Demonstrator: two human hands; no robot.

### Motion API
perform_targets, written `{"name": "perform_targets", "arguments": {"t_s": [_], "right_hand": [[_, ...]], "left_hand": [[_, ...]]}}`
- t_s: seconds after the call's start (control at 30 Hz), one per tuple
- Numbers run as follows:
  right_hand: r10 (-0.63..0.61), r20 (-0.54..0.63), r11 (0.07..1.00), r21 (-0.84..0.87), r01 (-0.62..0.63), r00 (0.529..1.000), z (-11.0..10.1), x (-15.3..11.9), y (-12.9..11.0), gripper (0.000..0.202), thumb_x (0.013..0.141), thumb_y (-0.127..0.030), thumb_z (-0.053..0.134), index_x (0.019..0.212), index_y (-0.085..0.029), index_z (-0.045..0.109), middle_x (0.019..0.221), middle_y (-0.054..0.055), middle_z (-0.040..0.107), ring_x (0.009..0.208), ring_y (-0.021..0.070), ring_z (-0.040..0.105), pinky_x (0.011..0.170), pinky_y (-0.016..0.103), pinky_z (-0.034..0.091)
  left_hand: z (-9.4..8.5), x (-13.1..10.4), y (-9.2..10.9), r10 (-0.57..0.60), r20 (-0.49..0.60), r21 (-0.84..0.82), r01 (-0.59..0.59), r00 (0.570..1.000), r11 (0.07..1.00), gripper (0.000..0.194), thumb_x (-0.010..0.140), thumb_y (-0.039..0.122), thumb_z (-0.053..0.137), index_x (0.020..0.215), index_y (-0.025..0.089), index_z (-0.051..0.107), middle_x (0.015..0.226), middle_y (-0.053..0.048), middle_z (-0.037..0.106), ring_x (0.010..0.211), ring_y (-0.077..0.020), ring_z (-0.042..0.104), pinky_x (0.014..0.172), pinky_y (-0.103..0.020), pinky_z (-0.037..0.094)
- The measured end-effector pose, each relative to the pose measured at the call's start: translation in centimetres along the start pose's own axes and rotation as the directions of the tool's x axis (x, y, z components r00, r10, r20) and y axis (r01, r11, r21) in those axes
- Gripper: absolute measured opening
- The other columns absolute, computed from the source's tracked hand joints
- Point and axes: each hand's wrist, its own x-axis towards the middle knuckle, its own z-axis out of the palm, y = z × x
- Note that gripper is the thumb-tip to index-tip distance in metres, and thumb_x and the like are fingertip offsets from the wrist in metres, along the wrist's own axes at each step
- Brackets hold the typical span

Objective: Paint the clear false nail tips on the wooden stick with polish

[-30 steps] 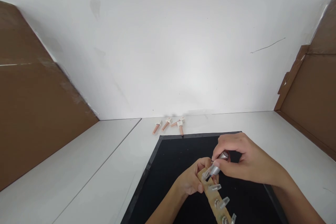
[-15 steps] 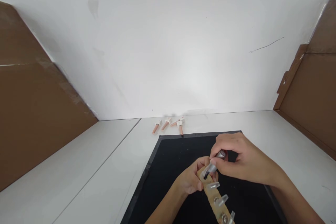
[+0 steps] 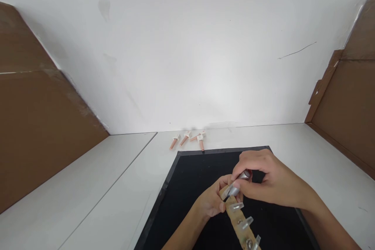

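My left hand (image 3: pixel 213 200) is closed around the upper end of a pale wooden bar (image 3: pixel 238 227), thumb on its near side. Several clear plastic tapered pieces stick out along the bar, among them one clear piece (image 3: pixel 247 222) midway down. Between thumb and fingers, my right hand (image 3: pixel 265 179) pinches a silver cylinder (image 3: pixel 243 175), tilted with its lower end at the bar's upper end. Beside that lower end lies another clear piece, partly covered. Whether they touch I cannot tell.
A black mat (image 3: pixel 187 187) with a dark taped border lies under both hands on the white table (image 3: pixel 125 187). Several pink sticks with white square ends, one being a pink stick (image 3: pixel 202 144), lie behind it. Brown cardboard panels (image 3: pixel 43 117) flank a white back wall.
My right hand has shifted slightly left with the silver cylinder. The dark tip seen at its lower end before is now mostly hidden. My left hand and the bar have barely moved.
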Motion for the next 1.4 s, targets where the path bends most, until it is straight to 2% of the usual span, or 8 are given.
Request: {"name": "perform_targets", "arguments": {"t_s": [0.33,0.5,0.67,0.77,0.87,1.07,1.27,1.4], "right_hand": [[0.007,-0.005,1.000,-0.012,-0.007,1.000,0.0,-0.2,0.0,0.013,0.078,-0.011,0.057,0.069,-0.017,0.065,0.062,-0.001,0.057,0.054,0.0093,0.051,0.051,0.018,0.043],[0.023,-0.037,1.000,-0.018,-0.024,0.999,-0.1,-0.1,0.1,0.015,0.077,-0.007,0.055,0.070,-0.016,0.064,0.064,-0.001,0.058,0.056,0.0092,0.051,0.051,0.018,0.043],[-0.011,0.006,1.000,-0.010,0.011,1.000,0.0,-0.2,0.1,0.014,0.077,-0.009,0.057,0.069,-0.016,0.065,0.063,-0.002,0.057,0.055,0.0088,0.051,0.051,0.017,0.043],[0.034,-0.035,0.998,-0.051,-0.036,0.999,0.0,-0.4,0.2,0.014,0.077,-0.008,0.055,0.070,-0.017,0.064,0.065,0.000,0.058,0.056,0.0099,0.052,0.051,0.019,0.044],[0.060,-0.082,0.996,-0.060,-0.065,0.995,0.0,-0.4,0.2,0.013,0.078,-0.010,0.054,0.071,-0.017,0.062,0.065,0.000,0.058,0.057,0.0109,0.052,0.051,0.020,0.044],[0.012,-0.004,1.000,-0.026,-0.012,1.000,-0.1,-0.2,0.2,0.014,0.079,-0.010,0.055,0.071,-0.017,0.064,0.065,0.000,0.059,0.057,0.0105,0.052,0.053,0.020,0.045],[0.079,-0.065,0.996,-0.034,-0.081,0.995,-0.1,-0.4,0.2,0.012,0.080,-0.013,0.054,0.072,-0.017,0.063,0.065,0.000,0.059,0.057,0.0111,0.053,0.052,0.021,0.044],[0.047,0.011,0.999,-0.002,-0.047,0.999,0.0,-0.2,0.0,0.013,0.078,-0.011,0.056,0.070,-0.017,0.064,0.066,0.000,0.060,0.057,0.0105,0.053,0.052,0.020,0.045]], "left_hand": [[-0.6,-0.2,-0.5,0.037,0.050,-0.043,-0.035,0.998,0.998,0.040,0.043,0.031,0.084,0.068,0.014,0.058,0.059,0.003,0.060,0.052,-0.0070,0.052,0.048,-0.017,0.035],[-1.1,-0.3,-0.9,0.048,0.040,-0.055,-0.046,0.998,0.997,0.041,0.041,0.031,0.084,0.066,0.017,0.054,0.060,0.004,0.060,0.051,-0.0077,0.053,0.049,-0.019,0.037],[-1.0,-0.4,-0.9,0.018,0.027,-0.048,-0.017,0.999,0.999,0.044,0.040,0.034,0.084,0.067,0.015,0.056,0.060,0.002,0.060,0.053,-0.0086,0.053,0.050,-0.019,0.037],[-1.0,-0.4,-1.0,0.052,0.042,-0.074,-0.049,0.998,0.996,0.042,0.040,0.032,0.084,0.065,0.016,0.054,0.059,0.003,0.058,0.052,-0.0087,0.053,0.050,-0.020,0.038],[-1.2,-0.5,-1.1,0.093,0.105,-0.099,-0.082,0.990,0.992,0.039,0.043,0.030,0.083,0.066,0.016,0.054,0.060,0.003,0.058,0.051,-0.0088,0.053,0.049,-0.020,0.039],[-1.4,-0.6,-1.2,0.083,0.090,-0.102,-0.074,0.992,0.992,0.039,0.044,0.028,0.084,0.069,0.016,0.056,0.062,0.002,0.060,0.053,-0.0089,0.055,0.049,-0.019,0.040],[-1.2,-0.5,-1.2,0.083,0.109,-0.086,-0.074,0.991,0.994,0.040,0.040,0.028,0.085,0.063,0.015,0.055,0.060,0.003,0.058,0.053,-0.0094,0.056,0.049,-0.020,0.041],[-1.0,-0.4,-0.9,0.071,0.114,-0.104,-0.059,0.991,0.993,0.041,0.039,0.025,0.085,0.068,0.016,0.058,0.064,0.002,0.062,0.056,-0.0101,0.059,0.050,-0.019,0.042]]}}
